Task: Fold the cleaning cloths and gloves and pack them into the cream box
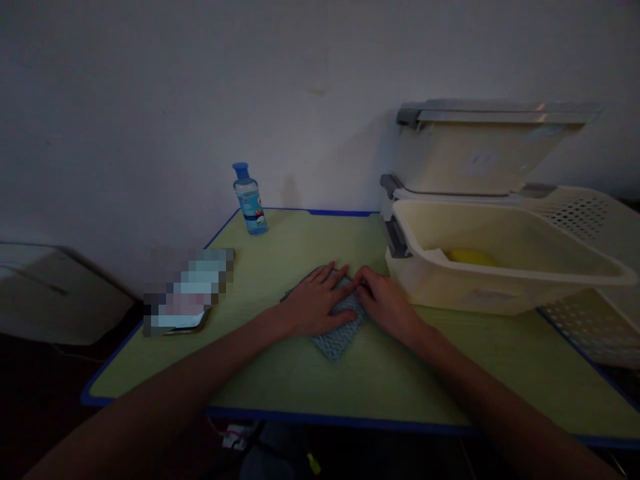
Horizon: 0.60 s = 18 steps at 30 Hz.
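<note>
A grey-blue knitted-looking cloth (336, 341) lies on the table, one corner pointing toward me. Spread flat over it, my left hand (316, 305) presses down with its fingers apart and covers much of the cloth. At the cloth's right edge, the fingers of my right hand (383, 300) are pinched together on it, close to my left fingertips. A thin dark edge of the cloth shows beyond my left hand.
A blue-capped bottle (251, 203) stands at the back left. Below it, a pixelated phone-like device (193, 293) lies on the green table (310, 387). To the right, a white lidded bin (450, 290), its lid raised, holds something yellow (473, 257). Behind it is a perforated white basket (595, 207).
</note>
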Each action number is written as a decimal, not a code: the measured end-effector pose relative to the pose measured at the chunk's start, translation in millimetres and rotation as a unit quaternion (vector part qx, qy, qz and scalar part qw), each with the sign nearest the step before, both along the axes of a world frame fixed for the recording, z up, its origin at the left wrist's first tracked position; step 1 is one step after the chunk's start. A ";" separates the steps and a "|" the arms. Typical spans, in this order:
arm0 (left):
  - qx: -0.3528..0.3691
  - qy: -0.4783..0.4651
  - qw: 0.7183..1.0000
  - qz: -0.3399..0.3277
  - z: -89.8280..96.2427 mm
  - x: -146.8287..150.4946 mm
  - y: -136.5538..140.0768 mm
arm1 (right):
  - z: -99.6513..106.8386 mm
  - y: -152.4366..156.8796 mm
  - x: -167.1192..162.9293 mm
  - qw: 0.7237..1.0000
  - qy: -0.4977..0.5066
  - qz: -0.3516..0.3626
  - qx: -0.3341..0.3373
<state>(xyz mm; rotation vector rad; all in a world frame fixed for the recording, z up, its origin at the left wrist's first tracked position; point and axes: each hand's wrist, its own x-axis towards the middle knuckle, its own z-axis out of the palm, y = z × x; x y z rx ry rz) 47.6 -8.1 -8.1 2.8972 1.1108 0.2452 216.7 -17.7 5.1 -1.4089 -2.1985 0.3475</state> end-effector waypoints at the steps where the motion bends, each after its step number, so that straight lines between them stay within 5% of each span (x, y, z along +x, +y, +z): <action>1: -0.001 0.008 1.000 0.001 0.4 0.0 -0.2 | 0.7 0.2 0.6 1.000 -0.029 -0.010 -0.006; 6: 0.010 0.013 1.000 0.001 0.0 0.1 -1.5 | 3.2 -4.7 0.7 0.988 -0.147 -0.036 0.003; 10: 0.019 0.010 1.000 0.010 -2.6 -3.2 3.0 | 1.7 -9.1 2.6 0.993 -0.107 -0.032 0.031; 15: 0.034 -0.003 0.986 0.162 -7.6 -13.0 15.1 | 1.3 -10.6 3.8 0.996 -0.020 0.003 0.091; 18: 0.045 -0.013 0.976 0.211 -10.3 -15.1 17.6 | 2.4 -13.1 -1.1 0.986 -0.041 0.119 0.107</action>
